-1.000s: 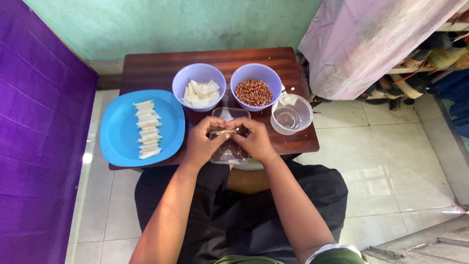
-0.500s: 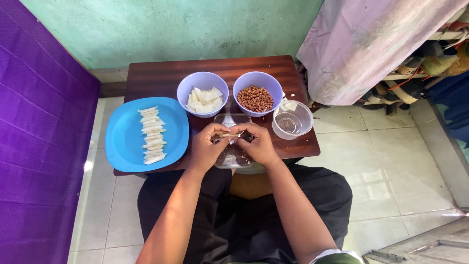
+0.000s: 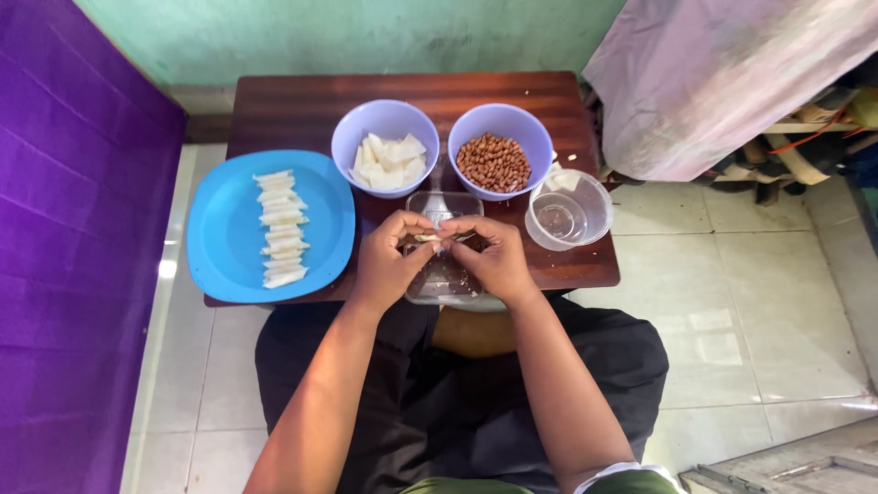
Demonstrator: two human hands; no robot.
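My left hand [image 3: 389, 261] and right hand [image 3: 492, 258] meet over the clear rectangular tray [image 3: 445, 291] at the near edge of the wooden table [image 3: 302, 105] — both sets of fingertips pinched shut on a small pale wrapper piece [image 3: 426, 239] between them. Beyond the tray stand a lilac bowl of white wrapper pieces [image 3: 385, 148] and a lilac bowl of peanuts [image 3: 495, 151]. A blue plate [image 3: 219, 233] with a row of folded white parcels [image 3: 278, 227] lies to my left — a clear plastic cup [image 3: 569, 209] to my right.
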